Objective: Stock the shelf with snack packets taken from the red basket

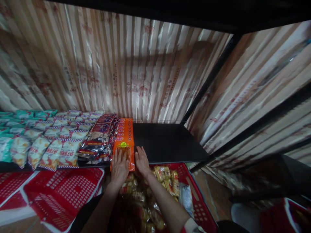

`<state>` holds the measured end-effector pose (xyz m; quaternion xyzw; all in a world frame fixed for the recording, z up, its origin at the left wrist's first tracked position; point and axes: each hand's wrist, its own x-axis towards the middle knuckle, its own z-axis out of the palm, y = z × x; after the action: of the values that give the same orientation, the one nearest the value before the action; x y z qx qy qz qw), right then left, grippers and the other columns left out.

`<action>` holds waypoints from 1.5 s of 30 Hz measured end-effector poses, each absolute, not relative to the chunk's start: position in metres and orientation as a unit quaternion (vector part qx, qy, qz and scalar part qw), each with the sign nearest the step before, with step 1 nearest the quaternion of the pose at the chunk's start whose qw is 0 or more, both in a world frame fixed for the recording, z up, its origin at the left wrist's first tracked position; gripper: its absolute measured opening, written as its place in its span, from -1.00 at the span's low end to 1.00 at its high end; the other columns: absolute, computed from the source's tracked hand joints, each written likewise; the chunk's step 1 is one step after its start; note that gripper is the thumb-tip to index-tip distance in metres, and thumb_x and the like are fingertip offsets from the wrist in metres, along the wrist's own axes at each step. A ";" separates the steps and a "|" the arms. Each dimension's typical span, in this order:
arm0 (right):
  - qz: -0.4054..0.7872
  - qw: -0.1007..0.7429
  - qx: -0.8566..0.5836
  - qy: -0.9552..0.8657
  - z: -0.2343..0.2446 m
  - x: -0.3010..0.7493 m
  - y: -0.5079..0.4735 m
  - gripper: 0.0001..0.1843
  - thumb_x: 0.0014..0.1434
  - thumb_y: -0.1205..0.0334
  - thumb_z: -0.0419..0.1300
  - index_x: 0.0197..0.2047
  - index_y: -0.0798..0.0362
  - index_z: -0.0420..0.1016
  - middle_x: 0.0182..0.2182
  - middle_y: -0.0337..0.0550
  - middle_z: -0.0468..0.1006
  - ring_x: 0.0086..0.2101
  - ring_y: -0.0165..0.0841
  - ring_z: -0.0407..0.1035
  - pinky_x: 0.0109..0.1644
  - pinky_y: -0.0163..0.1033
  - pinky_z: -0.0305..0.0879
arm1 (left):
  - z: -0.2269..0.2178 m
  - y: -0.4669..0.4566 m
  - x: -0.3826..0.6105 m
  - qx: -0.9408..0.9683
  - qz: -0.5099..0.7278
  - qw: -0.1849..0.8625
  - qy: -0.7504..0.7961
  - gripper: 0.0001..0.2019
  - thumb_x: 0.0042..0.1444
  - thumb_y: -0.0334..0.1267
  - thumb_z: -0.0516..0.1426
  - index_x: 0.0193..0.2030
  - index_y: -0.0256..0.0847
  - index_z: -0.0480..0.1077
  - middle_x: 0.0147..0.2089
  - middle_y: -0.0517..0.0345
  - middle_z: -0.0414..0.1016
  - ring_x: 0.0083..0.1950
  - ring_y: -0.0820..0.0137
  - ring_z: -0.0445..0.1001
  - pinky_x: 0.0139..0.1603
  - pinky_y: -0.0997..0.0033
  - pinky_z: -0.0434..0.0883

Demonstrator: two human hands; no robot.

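My left hand lies flat, fingers stretched out, on the near end of an orange snack packet that rests on the black shelf. Beside the packet's right edge, my right hand is also flat and open, with its fingers on the shelf's front edge. Dark red and black packets are stacked just left of the orange one. Below my forearms sits a red basket holding several yellow-wrapped snacks.
White and red snack bags and teal bags fill the shelf's left part. Red baskets lie at lower left. Striped foil sheeting backs the shelf. A black upright post stands at right.
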<state>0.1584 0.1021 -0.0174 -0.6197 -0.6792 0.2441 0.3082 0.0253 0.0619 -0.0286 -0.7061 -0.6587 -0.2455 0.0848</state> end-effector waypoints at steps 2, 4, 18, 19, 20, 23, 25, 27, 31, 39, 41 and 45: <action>0.249 0.301 -0.626 -0.675 -0.016 0.158 0.107 -0.41 0.25 0.17 -0.20 0.24 0.34 0.17 0.22 0.02 0.21 0.28 -0.28 -0.14 0.34 -0.16 -0.18 | -0.031 0.060 0.022 -0.703 -0.240 0.080 -0.664 -0.59 0.19 -0.25 -0.08 0.12 -0.32 0.33 0.25 -0.14 0.23 0.35 0.10 0.01 0.28 -0.02 0.10; 0.257 0.300 -0.631 -0.668 -0.017 0.157 0.112 -0.40 0.24 0.20 -0.21 0.26 0.34 0.10 0.23 0.01 0.18 0.28 -0.30 -0.14 0.33 -0.18 -0.17 | -0.033 0.061 0.020 -0.698 -0.235 0.075 -0.672 -0.58 0.18 -0.26 -0.08 0.13 -0.35 0.31 0.26 -0.18 0.20 0.34 0.07 0.02 0.26 -0.03 0.13; 0.259 0.231 -0.639 -0.686 -0.013 0.153 0.139 -0.39 0.28 0.17 -0.31 0.26 0.37 0.10 0.26 0.07 0.09 0.26 -0.32 -0.07 0.34 -0.19 -0.25 | -0.023 0.120 0.022 -0.719 -0.285 0.048 -0.631 -0.51 0.24 -0.21 -0.20 0.17 -0.47 0.23 0.25 -0.23 0.21 0.34 0.17 0.06 0.27 0.04 0.17; 0.252 0.227 -0.637 -0.692 -0.013 0.153 0.138 -0.39 0.28 0.17 -0.31 0.26 0.37 0.09 0.25 0.07 0.11 0.26 -0.33 -0.05 0.34 -0.19 -0.24 | -0.024 0.124 0.021 -0.716 -0.281 0.044 -0.637 -0.51 0.24 -0.21 -0.20 0.17 -0.48 0.23 0.25 -0.24 0.21 0.33 0.16 0.08 0.27 0.03 0.16; 0.246 0.226 -0.636 -0.696 -0.014 0.153 0.137 -0.38 0.28 0.17 -0.31 0.26 0.36 0.09 0.25 0.07 0.13 0.25 -0.33 -0.03 0.34 -0.19 -0.24 | -0.026 0.127 0.020 -0.715 -0.275 0.040 -0.642 -0.51 0.24 -0.21 -0.20 0.17 -0.49 0.23 0.25 -0.25 0.20 0.33 0.15 0.09 0.27 0.03 0.16; 0.236 0.236 -0.634 -0.698 -0.017 0.153 0.135 -0.37 0.28 0.14 -0.32 0.26 0.36 0.10 0.23 0.07 0.17 0.24 -0.33 -0.01 0.33 -0.18 -0.21 | -0.033 0.136 0.016 -0.721 -0.257 0.034 -0.643 -0.51 0.23 -0.21 -0.18 0.19 -0.47 0.22 0.26 -0.23 0.19 0.32 0.15 0.09 0.28 0.04 0.14; 0.237 0.250 -0.629 -0.697 -0.019 0.153 0.135 -0.37 0.28 0.12 -0.31 0.25 0.34 0.13 0.22 0.07 0.19 0.24 -0.31 0.00 0.33 -0.17 -0.20 | -0.037 0.142 0.013 -0.724 -0.250 0.038 -0.642 -0.51 0.22 -0.22 -0.17 0.20 -0.46 0.20 0.27 -0.21 0.18 0.33 0.17 0.06 0.29 0.05 0.12; 0.238 0.265 -0.625 -0.695 -0.021 0.154 0.136 -0.37 0.27 0.10 -0.30 0.25 0.30 0.15 0.21 0.05 0.21 0.23 -0.31 0.02 0.33 -0.15 -0.19 | -0.039 0.147 0.011 -0.724 -0.243 0.043 -0.644 -0.51 0.22 -0.23 -0.17 0.21 -0.46 0.19 0.27 -0.21 0.17 0.34 0.18 0.05 0.30 0.08 0.10; 0.236 0.283 -0.624 -0.689 -0.022 0.154 0.136 -0.39 0.26 0.10 -0.27 0.23 0.24 0.21 0.20 0.01 0.23 0.22 -0.29 0.06 0.33 -0.10 -0.15 | -0.040 0.150 0.012 -0.724 -0.247 0.047 -0.643 -0.52 0.21 -0.25 -0.16 0.22 -0.42 0.18 0.29 -0.17 0.15 0.35 0.18 0.02 0.31 0.06 0.08; 0.242 0.280 -0.627 -0.685 -0.022 0.155 0.137 -0.37 0.26 0.09 -0.28 0.22 0.29 0.20 0.20 0.04 0.23 0.23 -0.30 0.04 0.33 -0.14 -0.16 | -0.034 0.146 0.020 -0.717 -0.230 0.045 -0.656 -0.52 0.20 -0.27 -0.15 0.21 -0.43 0.20 0.28 -0.19 0.17 0.33 0.14 0.06 0.31 0.05 0.07; 0.238 0.283 -0.623 -0.689 -0.022 0.156 0.138 -0.38 0.27 0.09 -0.28 0.21 0.30 0.23 0.19 0.04 0.26 0.23 -0.29 0.04 0.32 -0.13 -0.14 | -0.033 0.146 0.021 -0.711 -0.230 0.047 -0.663 -0.52 0.20 -0.27 -0.15 0.21 -0.43 0.20 0.27 -0.18 0.18 0.33 0.14 0.07 0.30 0.05 0.08; 0.232 0.289 -0.624 -0.688 -0.023 0.155 0.137 -0.39 0.27 0.08 -0.27 0.19 0.26 0.26 0.18 0.02 0.27 0.22 -0.29 0.04 0.31 -0.14 -0.11 | -0.033 0.145 0.021 -0.705 -0.230 0.044 -0.669 -0.53 0.20 -0.28 -0.15 0.20 -0.43 0.21 0.28 -0.21 0.17 0.33 0.12 0.06 0.29 0.04 0.09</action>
<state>0.1553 0.1372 -0.0225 -0.6243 -0.6877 0.2322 0.2890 0.0211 0.1452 -0.0329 -0.7055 -0.6690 -0.2299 0.0440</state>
